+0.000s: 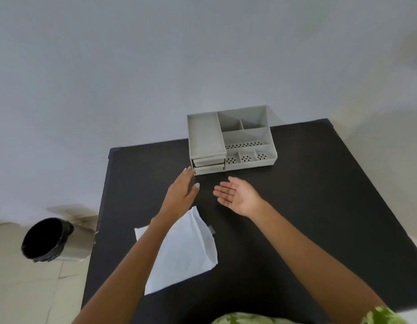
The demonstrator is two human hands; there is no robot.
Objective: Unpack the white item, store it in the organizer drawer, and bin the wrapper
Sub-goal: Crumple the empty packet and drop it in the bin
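From the head camera I see a black table (pixel 296 206) with a grey organizer (pixel 233 141) standing at its far edge, open compartments on top and two drawers (pixel 208 165) stacked at its left front. The lower drawer juts forward a little; I cannot tell what either holds.

My left hand (pixel 183 188) reaches forward, back up, fingers extended and loose — the fingertips sit right at the lower drawer's left front corner, touching or just short of it; I cannot tell which. My right hand (pixel 237 195) hovers palm up near the organizer's front, fingers spread and relaxed, holding nothing.

The white wrapper (pixel 184 251) lies flat on the table near me, partly under my left forearm — a small grey tab shows at its right edge.

A bin (pixel 48 239) with a black liner stands on the floor, left of the table.
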